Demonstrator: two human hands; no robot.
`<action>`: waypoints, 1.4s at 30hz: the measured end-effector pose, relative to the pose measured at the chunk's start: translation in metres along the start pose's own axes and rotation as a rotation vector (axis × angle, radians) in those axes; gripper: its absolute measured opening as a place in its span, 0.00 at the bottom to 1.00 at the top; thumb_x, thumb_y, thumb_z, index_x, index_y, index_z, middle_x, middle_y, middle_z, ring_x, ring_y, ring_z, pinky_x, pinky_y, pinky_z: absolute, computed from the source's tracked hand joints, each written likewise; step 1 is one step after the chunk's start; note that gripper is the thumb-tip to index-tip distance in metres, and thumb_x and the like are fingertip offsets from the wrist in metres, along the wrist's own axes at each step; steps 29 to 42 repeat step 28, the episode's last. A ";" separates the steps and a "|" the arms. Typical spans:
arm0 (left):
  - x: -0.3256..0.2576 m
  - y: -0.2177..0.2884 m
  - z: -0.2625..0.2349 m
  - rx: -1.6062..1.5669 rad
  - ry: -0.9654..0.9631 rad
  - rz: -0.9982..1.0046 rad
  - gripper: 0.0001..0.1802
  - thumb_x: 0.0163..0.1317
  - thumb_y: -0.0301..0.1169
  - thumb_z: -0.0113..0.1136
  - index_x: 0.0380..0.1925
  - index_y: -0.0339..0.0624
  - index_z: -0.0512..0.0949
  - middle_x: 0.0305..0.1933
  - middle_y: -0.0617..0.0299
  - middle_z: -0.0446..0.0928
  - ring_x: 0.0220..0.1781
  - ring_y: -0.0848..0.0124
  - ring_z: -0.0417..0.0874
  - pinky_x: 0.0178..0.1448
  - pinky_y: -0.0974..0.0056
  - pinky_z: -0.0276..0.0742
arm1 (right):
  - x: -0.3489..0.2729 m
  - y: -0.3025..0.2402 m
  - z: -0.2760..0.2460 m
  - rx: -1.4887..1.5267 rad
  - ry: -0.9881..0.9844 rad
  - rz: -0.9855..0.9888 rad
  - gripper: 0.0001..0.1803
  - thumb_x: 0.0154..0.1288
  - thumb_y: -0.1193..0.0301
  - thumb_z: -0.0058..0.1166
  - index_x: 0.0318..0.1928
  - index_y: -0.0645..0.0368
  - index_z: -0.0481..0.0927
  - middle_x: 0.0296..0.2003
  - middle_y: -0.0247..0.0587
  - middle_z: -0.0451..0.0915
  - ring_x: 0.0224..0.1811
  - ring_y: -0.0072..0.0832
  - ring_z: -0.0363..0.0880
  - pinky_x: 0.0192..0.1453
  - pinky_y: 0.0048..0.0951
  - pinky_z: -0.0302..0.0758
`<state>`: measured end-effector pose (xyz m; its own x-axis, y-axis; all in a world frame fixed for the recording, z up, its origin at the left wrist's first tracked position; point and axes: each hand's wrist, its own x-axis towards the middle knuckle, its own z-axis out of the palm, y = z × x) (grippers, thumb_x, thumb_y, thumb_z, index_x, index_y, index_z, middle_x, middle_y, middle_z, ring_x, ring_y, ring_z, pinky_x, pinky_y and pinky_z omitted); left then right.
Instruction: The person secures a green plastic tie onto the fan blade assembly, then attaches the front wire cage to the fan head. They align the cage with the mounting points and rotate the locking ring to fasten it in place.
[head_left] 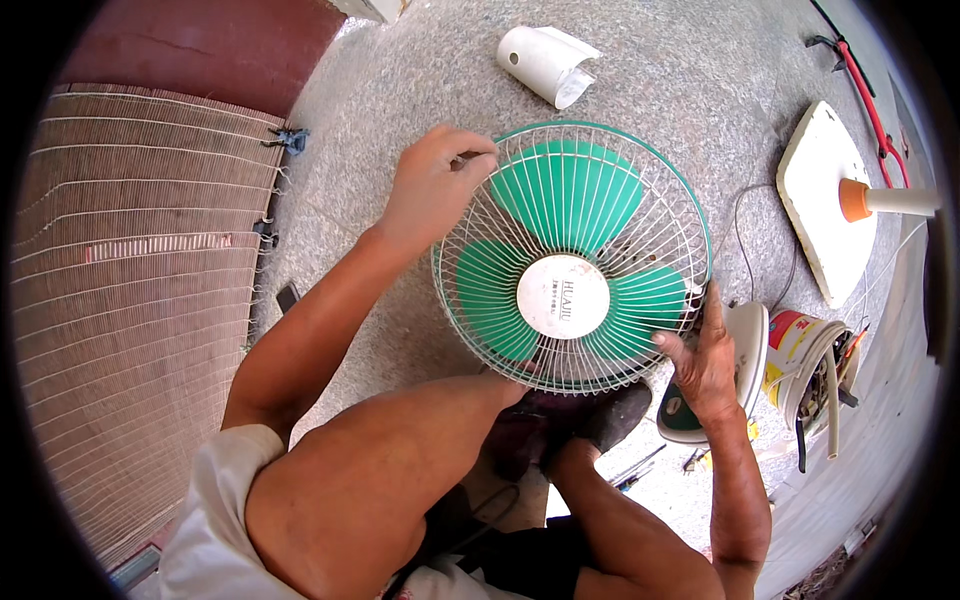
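Observation:
A fan head [563, 295] with a round wire guard, green blades and a white centre cap faces up in front of my knees. At its upper left, my left hand [435, 180] has its fingers pinched together at the green rim of the fan guard [590, 123]. A small dark gap shows between those fingers; whether they hold anything else I cannot tell. My right hand [705, 368] grips the guard's right edge, thumb over the wires and fingers along the outer rim. The back of the fan is hidden below the guard.
A white curved housing [548, 65] lies on the speckled floor beyond the fan. To the right stand a white base with a pole [828, 205], a bucket of tools [800, 365] and a rounded white-and-green part [748, 350]. A slatted bamboo blind [145, 300] covers the left side.

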<state>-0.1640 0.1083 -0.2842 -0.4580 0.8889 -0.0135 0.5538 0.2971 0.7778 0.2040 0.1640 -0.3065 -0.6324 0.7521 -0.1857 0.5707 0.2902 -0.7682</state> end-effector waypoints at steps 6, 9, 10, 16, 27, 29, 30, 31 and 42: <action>0.004 0.010 0.006 -0.001 -0.024 0.001 0.09 0.58 0.31 0.63 0.36 0.41 0.84 0.38 0.56 0.79 0.39 0.65 0.81 0.47 0.63 0.75 | 0.000 -0.004 0.000 0.014 0.013 0.031 0.55 0.58 0.58 0.67 0.71 0.75 0.45 0.56 0.68 0.74 0.57 0.51 0.78 0.59 0.38 0.75; 0.006 0.020 0.005 0.051 -0.030 -0.019 0.08 0.60 0.29 0.62 0.38 0.39 0.83 0.37 0.61 0.81 0.39 0.71 0.80 0.46 0.66 0.76 | 0.000 -0.004 0.000 0.006 0.016 0.030 0.55 0.57 0.58 0.68 0.70 0.76 0.46 0.56 0.70 0.73 0.57 0.52 0.77 0.59 0.38 0.75; 0.007 0.021 0.005 0.060 -0.030 -0.032 0.08 0.60 0.28 0.62 0.39 0.38 0.83 0.37 0.63 0.82 0.39 0.75 0.80 0.45 0.67 0.76 | 0.000 -0.004 -0.001 0.007 0.014 0.035 0.55 0.57 0.58 0.68 0.70 0.77 0.46 0.56 0.70 0.73 0.57 0.52 0.77 0.59 0.38 0.75; 0.015 0.010 -0.005 0.112 -0.162 0.095 0.11 0.60 0.26 0.61 0.43 0.40 0.83 0.36 0.64 0.82 0.38 0.75 0.80 0.45 0.67 0.76 | 0.001 0.000 0.001 -0.040 0.015 0.013 0.55 0.58 0.58 0.67 0.69 0.80 0.46 0.55 0.74 0.72 0.57 0.54 0.77 0.58 0.39 0.76; 0.011 0.020 -0.016 0.177 -0.400 0.177 0.31 0.51 0.28 0.68 0.59 0.51 0.76 0.45 0.62 0.76 0.50 0.69 0.75 0.57 0.63 0.71 | -0.001 0.000 -0.001 0.037 -0.043 0.075 0.55 0.60 0.59 0.66 0.72 0.72 0.42 0.61 0.67 0.69 0.64 0.51 0.72 0.66 0.37 0.69; 0.011 0.020 -0.015 0.168 -0.402 0.166 0.32 0.51 0.28 0.68 0.60 0.51 0.75 0.45 0.61 0.76 0.49 0.68 0.75 0.57 0.63 0.71 | -0.001 0.004 0.000 0.042 -0.050 0.076 0.55 0.60 0.59 0.65 0.72 0.71 0.41 0.61 0.67 0.70 0.64 0.51 0.72 0.66 0.37 0.69; 0.011 0.020 -0.015 0.168 -0.402 0.166 0.32 0.51 0.28 0.68 0.60 0.51 0.75 0.45 0.61 0.76 0.49 0.68 0.75 0.57 0.63 0.71 | -0.001 0.004 0.000 0.042 -0.050 0.076 0.55 0.60 0.59 0.65 0.72 0.71 0.41 0.61 0.67 0.70 0.64 0.51 0.72 0.66 0.37 0.69; 0.011 0.020 -0.015 0.168 -0.402 0.166 0.32 0.51 0.28 0.68 0.60 0.51 0.75 0.45 0.61 0.76 0.49 0.68 0.75 0.57 0.63 0.71 | -0.001 0.004 0.000 0.042 -0.050 0.076 0.55 0.60 0.59 0.65 0.72 0.71 0.41 0.61 0.67 0.70 0.64 0.51 0.72 0.66 0.37 0.69; 0.011 0.020 -0.015 0.168 -0.402 0.166 0.32 0.51 0.28 0.68 0.60 0.51 0.75 0.45 0.61 0.76 0.49 0.68 0.75 0.57 0.63 0.71 | -0.001 0.004 0.000 0.042 -0.050 0.076 0.55 0.60 0.59 0.65 0.72 0.71 0.41 0.61 0.67 0.70 0.64 0.51 0.72 0.66 0.37 0.69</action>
